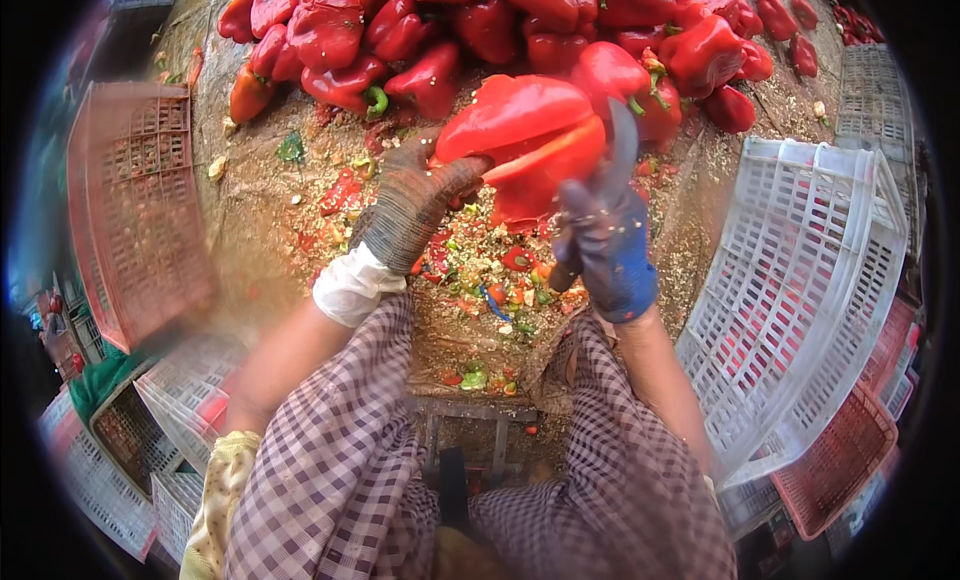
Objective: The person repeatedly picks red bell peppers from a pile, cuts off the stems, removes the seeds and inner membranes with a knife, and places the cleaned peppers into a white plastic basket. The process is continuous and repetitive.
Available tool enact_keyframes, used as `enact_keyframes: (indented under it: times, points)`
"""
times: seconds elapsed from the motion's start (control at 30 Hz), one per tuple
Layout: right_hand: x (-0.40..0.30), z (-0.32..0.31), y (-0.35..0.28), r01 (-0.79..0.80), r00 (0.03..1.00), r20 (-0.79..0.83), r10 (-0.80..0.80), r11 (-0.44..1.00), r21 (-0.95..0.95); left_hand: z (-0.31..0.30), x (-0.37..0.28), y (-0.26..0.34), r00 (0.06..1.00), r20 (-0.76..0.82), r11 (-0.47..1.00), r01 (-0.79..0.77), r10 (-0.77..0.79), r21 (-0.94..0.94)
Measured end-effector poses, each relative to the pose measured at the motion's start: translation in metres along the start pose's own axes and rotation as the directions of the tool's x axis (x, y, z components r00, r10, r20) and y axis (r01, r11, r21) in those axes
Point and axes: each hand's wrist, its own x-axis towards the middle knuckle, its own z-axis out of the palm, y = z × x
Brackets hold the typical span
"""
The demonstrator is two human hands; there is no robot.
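Observation:
A large red bell pepper (525,130), split along one side, is held up in my left hand (420,197), which wears a dark, stained knit glove with a white cuff. My right hand (609,250), in a blue and dark glove, is closed round a knife (624,134) whose curved blade points up beside the pepper's right side. The handle is hidden in the fingers, and motion blurs that hand. Beneath both hands, pale seeds and pepper scraps (517,259) cover a brown sheet (255,167). Just beyond lies a heap of whole red peppers (487,29).
A white plastic crate (780,280) with red showing through its slots stands at the right, a red crate (135,212) at the left. More crates (840,460) are stacked low on both sides. A metal frame (480,413) lies between the knees.

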Motion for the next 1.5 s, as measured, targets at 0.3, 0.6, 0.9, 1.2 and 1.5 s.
enact_keyframes:
  times: [0.3, 0.6, 0.9, 1.2, 1.5]
  points:
    - [0.002, -0.008, 0.001, 0.068, 0.955, 0.293, 0.049, 0.924, -0.376, -0.015, 0.0, -0.026, 0.96, 0.097, 0.868, -0.278, 0.261, 0.411]
    - [0.008, -0.015, 0.027, 0.074, 0.968, 0.244, 0.063, 0.853, -0.516, -0.019, 0.015, -0.034, 0.874, 0.127, 0.658, -0.441, 0.468, 0.611]
    - [-0.009, -0.048, 0.03, 0.046, 0.989, 0.148, 0.016, 0.914, -0.403, -0.046, 0.046, -0.024, 0.943, -0.119, 0.869, -0.232, 0.312, 0.437]
    - [-0.066, -0.092, -0.08, 0.157, 0.888, 0.117, -0.445, 0.532, 0.832, -0.012, 0.022, -0.007, 0.994, 0.086, 0.998, -0.065, 0.065, 0.002]
    - [-0.028, -0.048, -0.039, 0.37, 0.928, 0.121, -0.352, 0.909, -0.194, 0.035, 0.012, 0.034, 0.88, 0.467, 0.983, -0.151, 0.084, 0.109]
